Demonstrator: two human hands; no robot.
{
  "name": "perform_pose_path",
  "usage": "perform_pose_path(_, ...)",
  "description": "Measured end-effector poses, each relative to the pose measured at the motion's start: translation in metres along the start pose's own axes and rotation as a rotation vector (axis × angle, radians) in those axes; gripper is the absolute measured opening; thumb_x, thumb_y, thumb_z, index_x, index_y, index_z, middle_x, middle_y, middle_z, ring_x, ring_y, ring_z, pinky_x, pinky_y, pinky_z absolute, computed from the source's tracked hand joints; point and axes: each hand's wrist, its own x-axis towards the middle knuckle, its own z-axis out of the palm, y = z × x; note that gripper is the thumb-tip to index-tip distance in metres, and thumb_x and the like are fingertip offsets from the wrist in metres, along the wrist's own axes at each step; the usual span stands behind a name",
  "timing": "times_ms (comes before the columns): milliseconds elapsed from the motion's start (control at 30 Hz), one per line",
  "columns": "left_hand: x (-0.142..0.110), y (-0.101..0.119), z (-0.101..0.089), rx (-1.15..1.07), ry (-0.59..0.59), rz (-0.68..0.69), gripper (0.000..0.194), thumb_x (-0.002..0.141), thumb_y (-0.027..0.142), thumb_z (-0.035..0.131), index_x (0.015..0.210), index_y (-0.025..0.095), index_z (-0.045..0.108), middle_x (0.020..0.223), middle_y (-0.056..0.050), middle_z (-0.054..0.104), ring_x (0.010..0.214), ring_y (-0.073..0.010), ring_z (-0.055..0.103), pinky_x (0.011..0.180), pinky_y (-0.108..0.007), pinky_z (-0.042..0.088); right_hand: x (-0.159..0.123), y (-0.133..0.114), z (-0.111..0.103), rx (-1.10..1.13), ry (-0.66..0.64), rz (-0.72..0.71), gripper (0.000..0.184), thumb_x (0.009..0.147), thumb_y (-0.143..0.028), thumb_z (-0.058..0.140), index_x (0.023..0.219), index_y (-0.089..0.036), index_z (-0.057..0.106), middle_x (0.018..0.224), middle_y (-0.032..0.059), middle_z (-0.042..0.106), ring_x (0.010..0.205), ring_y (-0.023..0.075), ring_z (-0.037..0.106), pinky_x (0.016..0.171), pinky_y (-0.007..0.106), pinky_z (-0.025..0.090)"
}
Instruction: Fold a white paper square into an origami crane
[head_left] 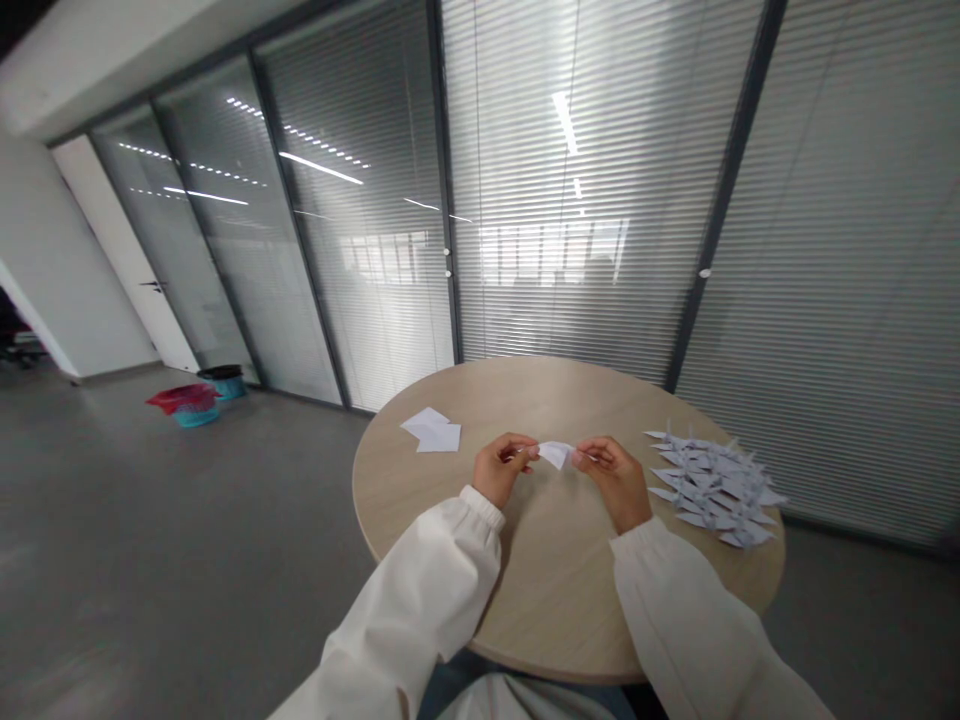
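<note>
A small folded piece of white paper (555, 455) is held up between my hands, a little above the table. My left hand (504, 468) pinches its left end between thumb and fingers. At the right end, my right hand (613, 478) pinches it the same way. The fingertips cover both ends, so the exact folds there are hidden. To the left of my hands lie a few flat white paper sheets (439, 437), overlapping. Over on the right, several folded white paper cranes (712, 485) sit close together in rows.
The round wooden table (555, 620) stands close to a glass partition (570, 200) with blinds. On the floor to the left are a bin with a red liner (187, 403) and a blue bin with a dark liner (227, 382). A white door (127, 250) is farther back.
</note>
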Motion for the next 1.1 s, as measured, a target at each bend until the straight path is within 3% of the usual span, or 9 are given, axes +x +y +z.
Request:
perform_pose_path(333,0.003,0.000,-0.004,-0.107,0.065,-0.049,0.023,0.060,0.027,0.068,0.075,0.010,0.063,0.063,-0.005,0.064,0.062,-0.0145,0.061,0.050,-0.021,0.048,0.002,0.001,-0.002,0.001,0.093,0.039,0.035,0.059,-0.043,0.068,0.079,-0.016,0.058,0.068,0.0037,0.064,0.061,0.0157,0.059,0.059,0.028,0.047)
perform_pose_path(833,0.006,-0.004,-0.008,-0.147,0.140,-0.028,0.028,0.059,0.031,0.069,0.077,0.011,0.061,0.062,-0.004,0.063,0.066,-0.0169,0.063,0.049,-0.022,0.048,0.001,0.003,-0.006,-0.004,0.116,0.046,0.031,0.062,-0.039,0.067,0.080,-0.016,0.059,0.070,0.0039,0.065,0.065,0.0165,0.061,0.063,0.029,0.047)
perform_pose_path(1100,0.008,-0.006,-0.013,-0.169,0.224,-0.023,0.032,0.060,0.035,0.067,0.079,0.010,0.058,0.073,-0.007,0.065,0.070,-0.0182,0.064,0.051,-0.023,0.049,0.002,0.006,-0.009,-0.014,0.175,0.027,0.031,0.063,-0.041,0.066,0.080,-0.015,0.060,0.065,0.0033,0.064,0.061,0.0160,0.060,0.058,0.027,0.046)
